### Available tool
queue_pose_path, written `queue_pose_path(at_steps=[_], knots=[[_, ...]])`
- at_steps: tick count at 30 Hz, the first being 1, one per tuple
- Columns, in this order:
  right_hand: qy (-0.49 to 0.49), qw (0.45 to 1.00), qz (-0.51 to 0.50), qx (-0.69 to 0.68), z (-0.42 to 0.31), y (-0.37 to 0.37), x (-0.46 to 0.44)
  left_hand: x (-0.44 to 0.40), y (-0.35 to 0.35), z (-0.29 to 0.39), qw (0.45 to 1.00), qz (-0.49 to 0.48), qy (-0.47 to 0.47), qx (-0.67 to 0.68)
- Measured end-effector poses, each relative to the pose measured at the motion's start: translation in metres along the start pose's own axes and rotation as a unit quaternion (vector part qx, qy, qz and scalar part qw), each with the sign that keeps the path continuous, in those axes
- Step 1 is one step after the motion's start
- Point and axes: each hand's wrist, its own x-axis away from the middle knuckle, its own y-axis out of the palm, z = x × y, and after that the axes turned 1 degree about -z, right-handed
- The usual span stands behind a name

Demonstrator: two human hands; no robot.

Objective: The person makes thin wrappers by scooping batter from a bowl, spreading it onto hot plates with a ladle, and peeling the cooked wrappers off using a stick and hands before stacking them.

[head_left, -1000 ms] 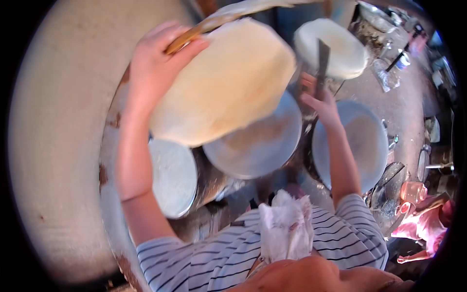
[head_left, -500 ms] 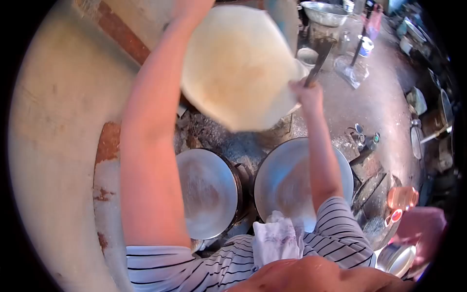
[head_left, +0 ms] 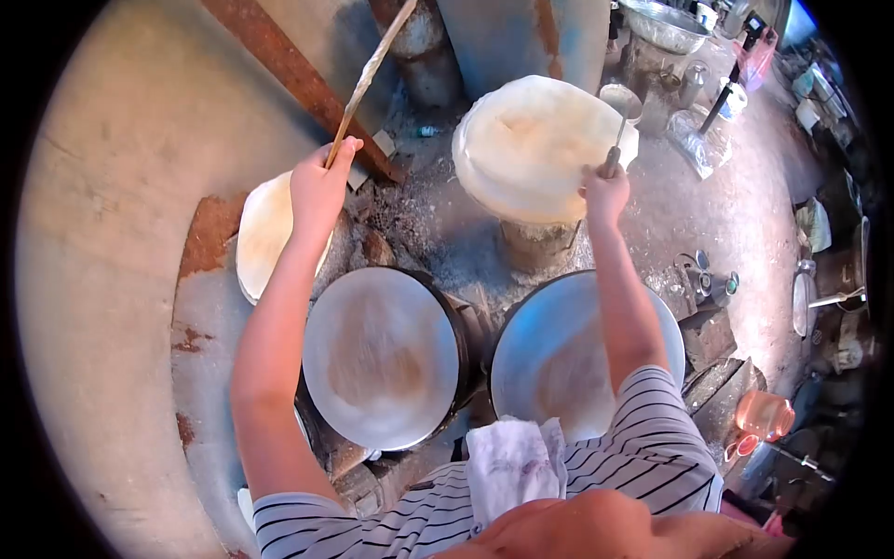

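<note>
My left hand (head_left: 318, 194) is closed around a long thin wooden stick (head_left: 371, 74), which points up and away. Its upper part looks pale, as if coated. In my right hand (head_left: 605, 194) is a knife (head_left: 613, 160) with a dark handle, its narrow blade pointing away over the edge of a stack of large round flatbreads (head_left: 535, 140). That stack rests on a drum-like stand (head_left: 535, 250). Beyond my left forearm lies another pale flatbread (head_left: 265, 238), partly hidden by the arm. Nearer me are a left round griddle (head_left: 380, 359) and a right round griddle (head_left: 549, 345), both with bare, browned surfaces.
A metal basin (head_left: 663, 26) stands at the back right, near a white cup (head_left: 621, 101) and a clear dustpan (head_left: 700, 144). Metal flasks (head_left: 708, 279) and an orange jar (head_left: 765, 415) are on the right. A rusty beam (head_left: 298, 84) slants along the left wall (head_left: 102, 279).
The flatbread that was held up in front of me now lies on the stack on the stand. My left hand has come down and left with the stick; my right still holds the knife.
</note>
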Motion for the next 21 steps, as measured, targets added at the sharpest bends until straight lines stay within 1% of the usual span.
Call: queue_pose_path(at_steps=[1, 2, 4, 5, 7, 8, 9, 10, 11, 12, 13, 14, 15, 16, 17, 18, 20, 21], knots=[[0.007, 1.0, -0.015, 0.009, 0.003, 0.0, 0.004, 0.009, 0.0, -0.004, 1.0, 0.001, -0.017, 0.005], [0.036, 0.997, 0.053, -0.036, 0.016, 0.027, 0.029, 0.017, -0.001, -0.006, 0.999, 0.003, -0.034, 0.01], [0.031, 0.997, 0.063, 0.007, 0.038, 0.031, 0.037, 0.03, -0.009, -0.008, 0.999, 0.0, -0.032, 0.02], [0.038, 0.992, 0.076, 0.092, 0.051, 0.031, 0.036, 0.038, -0.011, -0.011, 0.999, 0.0, -0.027, 0.024], [0.03, 0.992, 0.082, 0.088, 0.06, 0.031, 0.032, 0.053, -0.019, -0.016, 0.999, -0.005, -0.026, 0.029], [0.03, 0.992, 0.084, 0.093, 0.065, 0.025, 0.037, 0.06, -0.025, -0.014, 0.999, -0.012, -0.044, 0.01], [0.036, 0.996, 0.06, 0.06, 0.053, 0.02, 0.046, 0.072, -0.034, -0.011, 0.997, -0.026, -0.07, -0.009], [-0.009, 0.993, 0.057, 0.102, 0.072, 0.014, 0.039, 0.083, -0.041, -0.009, 0.995, -0.045, -0.09, -0.028], [0.014, 0.988, 0.022, 0.149, 0.044, -0.005, 0.057, 0.096, -0.043, -0.017, 0.998, -0.023, -0.04, 0.033], [-0.009, 0.986, 0.007, 0.165, 0.061, -0.027, 0.056, 0.112, -0.052, -0.013, 0.998, -0.033, -0.053, 0.008], [-0.028, 0.984, -0.019, 0.174, 0.023, -0.056, 0.086, 0.125, -0.057, -0.025, 0.999, -0.032, -0.003, 0.01], [-0.101, 0.96, -0.074, 0.251, 0.035, -0.091, 0.098, 0.138, -0.063, -0.039, 0.998, -0.049, -0.026, -0.026], [-0.092, 0.939, -0.084, 0.32, 0.025, -0.124, 0.126, 0.151, -0.069, -0.054, 0.995, -0.069, -0.047, -0.062], [-0.037, 0.943, -0.161, 0.289, 0.004, -0.164, 0.155, 0.172, -0.074, -0.053, 0.992, -0.087, -0.096, 0.003], [-0.016, 0.953, -0.146, 0.266, -0.006, -0.209, 0.183, 0.194, -0.08, -0.052, 0.982, -0.099, -0.146, 0.066], [-0.005, 0.963, -0.137, 0.233, -0.011, -0.245, 0.206, 0.204, -0.087, -0.061, 0.973, -0.1, -0.168, 0.126], [0.023, 0.958, -0.039, 0.285, -0.018, -0.328, 0.236, 0.24, -0.084, -0.081, 0.943, -0.17, -0.176, 0.227], [0.132, 0.947, -0.012, 0.292, -0.029, -0.363, 0.246, 0.264, -0.089, -0.091, 0.925, -0.186, -0.19, 0.27]])
